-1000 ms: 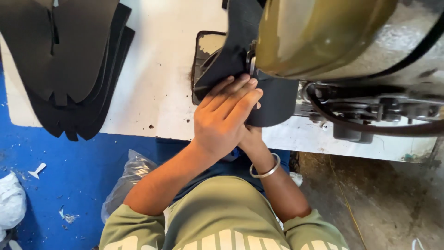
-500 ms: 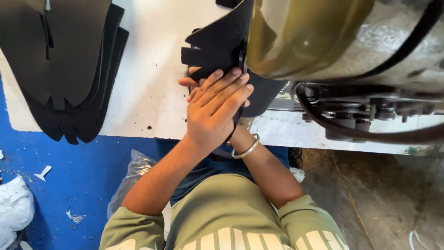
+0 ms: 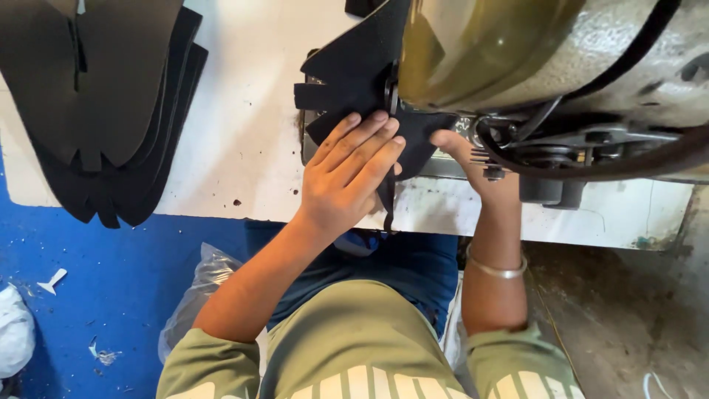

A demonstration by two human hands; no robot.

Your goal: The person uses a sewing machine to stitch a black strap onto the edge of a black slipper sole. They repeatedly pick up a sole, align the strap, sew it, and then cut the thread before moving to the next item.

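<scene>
Head view, sewing stn. I read the step in hand as feeding a black cut piece under the head of the olive-green sewing machine. The piece lies flat on the white tabletop w/ its right edge tucked beneath the machine head, approx. where the needle should sit (needle itself hidden). Left hand rests palm-down on the piece, fingers straight and close together, pressing, not clamped. Right hand reaches in under the head; its fingers are mostly hidden, so I cannot tell their state; a metal bangle sits on that wrist. A stack of black cut pieces lies well apart at far left. My judgement: next move calls for even flat pressure and slow steering, fingertips kept off the needle line.
</scene>
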